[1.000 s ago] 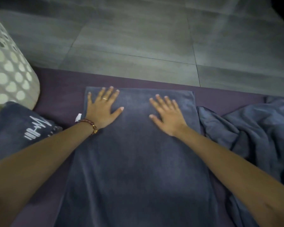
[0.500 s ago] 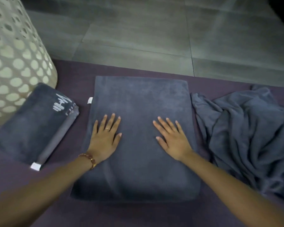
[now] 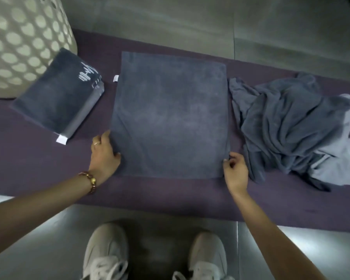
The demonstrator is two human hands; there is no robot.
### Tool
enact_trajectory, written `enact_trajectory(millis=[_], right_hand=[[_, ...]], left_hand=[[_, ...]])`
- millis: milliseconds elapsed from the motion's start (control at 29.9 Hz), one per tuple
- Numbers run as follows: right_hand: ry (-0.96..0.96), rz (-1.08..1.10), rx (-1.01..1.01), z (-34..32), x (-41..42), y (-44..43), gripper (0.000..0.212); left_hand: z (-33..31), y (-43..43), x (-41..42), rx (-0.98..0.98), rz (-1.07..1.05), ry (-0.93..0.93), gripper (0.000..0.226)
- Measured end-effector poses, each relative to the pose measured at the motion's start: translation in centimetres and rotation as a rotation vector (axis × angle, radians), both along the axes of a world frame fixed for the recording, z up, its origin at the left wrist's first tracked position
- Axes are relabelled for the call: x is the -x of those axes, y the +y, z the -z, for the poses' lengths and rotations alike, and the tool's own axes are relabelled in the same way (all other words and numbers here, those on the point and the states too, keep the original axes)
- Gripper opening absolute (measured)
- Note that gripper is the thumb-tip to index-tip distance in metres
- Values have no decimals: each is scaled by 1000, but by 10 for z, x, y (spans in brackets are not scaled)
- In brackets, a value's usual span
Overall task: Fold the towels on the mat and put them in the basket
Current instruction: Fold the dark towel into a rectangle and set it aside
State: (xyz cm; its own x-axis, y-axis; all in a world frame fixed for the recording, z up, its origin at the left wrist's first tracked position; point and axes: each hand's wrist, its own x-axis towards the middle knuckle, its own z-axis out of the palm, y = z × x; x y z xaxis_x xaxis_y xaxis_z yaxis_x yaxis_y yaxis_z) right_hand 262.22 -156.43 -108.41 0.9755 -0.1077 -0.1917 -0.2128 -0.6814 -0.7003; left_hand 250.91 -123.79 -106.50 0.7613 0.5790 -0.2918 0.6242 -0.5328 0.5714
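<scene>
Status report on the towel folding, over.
Left hand grips near-left edge of flat towel, right hand pinches near-right corner. Folded towel lies beside basket, not in it. Crumpled towel at right; nothing in the way.

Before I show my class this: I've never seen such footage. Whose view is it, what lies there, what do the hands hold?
No machine here: a person wears a camera on the head, looking down at their own hands. On a purple mat lie a flat towel, a folded towel beside the basket, and a crumpled heap on the right. The left hand grips the flat towel's near left edge; the right hand pinches its near right corner.
</scene>
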Motion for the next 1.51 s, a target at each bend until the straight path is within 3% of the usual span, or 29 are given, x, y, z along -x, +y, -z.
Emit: enact_trajectory(millis=[201, 368, 535, 602, 736, 803, 937, 1071, 1138, 1238, 1405, 1506], right_hand=[[66, 5, -139, -3, 0, -6, 33], [128, -101, -39, -1, -20, -5, 37], [116, -168, 14, -1, -20, 0, 58], [173, -171, -30, -2, -22, 4, 55], [434, -24, -300, -13, -39, 9, 41], [478, -100, -303, -24, -44, 11, 36], [281, -154, -374, -34, -39, 7, 32], [293, -251, -547, -39, -27, -6, 17], [317, -333, -501, -43, -25, -11, 2], [340, -442, -340, -44, -25, -20, 13], [344, -330, -409, -44, -18, -24, 11], [113, -177, -254, -35, -16, -29, 32]], left_hand=[[-5, -3, 19, 178, -111, -48, 53], [-4, 1, 23, 173, -117, -20, 41], [-3, 4, 30, 138, -17, 44, 21], [-4, 4, 31, 119, 12, 59, 24], [-5, 6, 36, 91, 128, 86, 27], [-6, 9, 39, 99, 165, 86, 26], [-6, 11, 42, 122, 153, 71, 26], [-6, 8, 43, 151, 141, 3, 19], [-10, 8, 44, 154, 146, -47, 8], [-13, 10, 47, 59, 182, -76, 11], [-18, 8, 49, -28, 152, -132, 37], [-17, 8, 48, -61, 100, -145, 39]])
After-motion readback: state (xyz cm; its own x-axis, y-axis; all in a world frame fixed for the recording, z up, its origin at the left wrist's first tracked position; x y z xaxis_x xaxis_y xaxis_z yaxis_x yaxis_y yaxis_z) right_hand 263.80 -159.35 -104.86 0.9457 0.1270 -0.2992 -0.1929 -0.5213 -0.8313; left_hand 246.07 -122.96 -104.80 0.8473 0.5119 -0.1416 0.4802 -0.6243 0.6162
